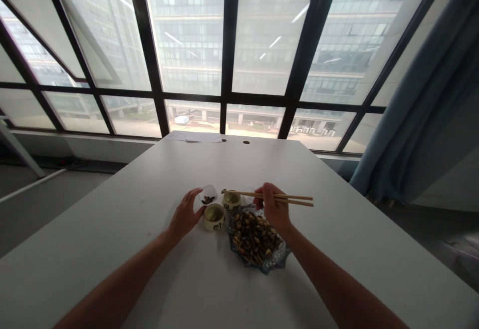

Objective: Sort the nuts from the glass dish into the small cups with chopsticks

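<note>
My right hand (275,209) is closed on a pair of wooden chopsticks (295,199), held nearly level and pointing left. A small dark bit shows at their tips, over the rim of the farther cream cup (232,200). My left hand (186,214) curls around the left side of a small clear dish (213,191) with a few dark pieces in it, its forefinger and thumb at the edge. The nearer cream cup (214,218), with dark lettering, stands by the thumb. Under my right hand sits a scalloped glass bowl (266,267) full of mixed brown, seed-like pieces (254,236).
A second clear dish (247,196) is partly hidden behind the right hand and chopsticks. White paper sheets (194,137) lie at the far end of the white table (239,164). Beyond are windows, with a blue curtain (415,84) at right.
</note>
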Demonstrator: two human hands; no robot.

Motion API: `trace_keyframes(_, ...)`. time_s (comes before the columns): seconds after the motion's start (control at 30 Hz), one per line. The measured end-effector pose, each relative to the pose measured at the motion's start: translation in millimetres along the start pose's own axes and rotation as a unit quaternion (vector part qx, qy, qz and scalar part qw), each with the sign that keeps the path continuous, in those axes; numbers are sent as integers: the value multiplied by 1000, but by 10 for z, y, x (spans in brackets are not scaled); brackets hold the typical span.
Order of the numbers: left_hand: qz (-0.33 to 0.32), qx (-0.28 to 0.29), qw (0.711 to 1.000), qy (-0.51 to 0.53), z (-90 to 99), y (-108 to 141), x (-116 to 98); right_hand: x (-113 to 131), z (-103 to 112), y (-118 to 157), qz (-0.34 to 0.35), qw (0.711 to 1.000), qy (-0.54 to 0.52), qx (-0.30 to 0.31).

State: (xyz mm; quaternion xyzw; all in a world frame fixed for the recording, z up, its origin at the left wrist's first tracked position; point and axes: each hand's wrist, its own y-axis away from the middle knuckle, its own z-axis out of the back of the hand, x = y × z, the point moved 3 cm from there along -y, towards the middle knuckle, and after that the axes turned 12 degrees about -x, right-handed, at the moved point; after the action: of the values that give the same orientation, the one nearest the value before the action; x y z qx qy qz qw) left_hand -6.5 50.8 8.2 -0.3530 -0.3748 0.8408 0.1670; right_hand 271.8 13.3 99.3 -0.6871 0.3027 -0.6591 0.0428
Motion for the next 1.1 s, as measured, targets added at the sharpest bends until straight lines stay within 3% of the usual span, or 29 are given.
trace_keyframes(0.13,16,0,1000,4,-9,16,40,-19,-449,-41,43,990,38,127)
trace_keyframes(0.23,20,-5,1000,10,-14,24,50,-38,-546,-65,55,975,75,204)
trace_keyframes(0.33,35,-14,999,16,-26,30,63,37,-326,-129,36,988,62,139)
trace_keyframes(0.47,67,-27,997,36,-42,31,72,203,203,-244,-12,998,49,28)
trace_keyframes(0.57,84,-29,995,55,-44,24,71,254,481,-286,-51,992,92,68)
trace_keyframes(0.67,100,-22,993,59,-37,15,72,199,606,-262,-82,980,126,131)
trace_keyframes(0.87,120,-8,991,54,-15,1,77,15,639,-170,-70,970,139,185)
trace_keyframes(1.1,128,12,990,55,-16,-5,91,-35,658,-118,-34,960,162,228)
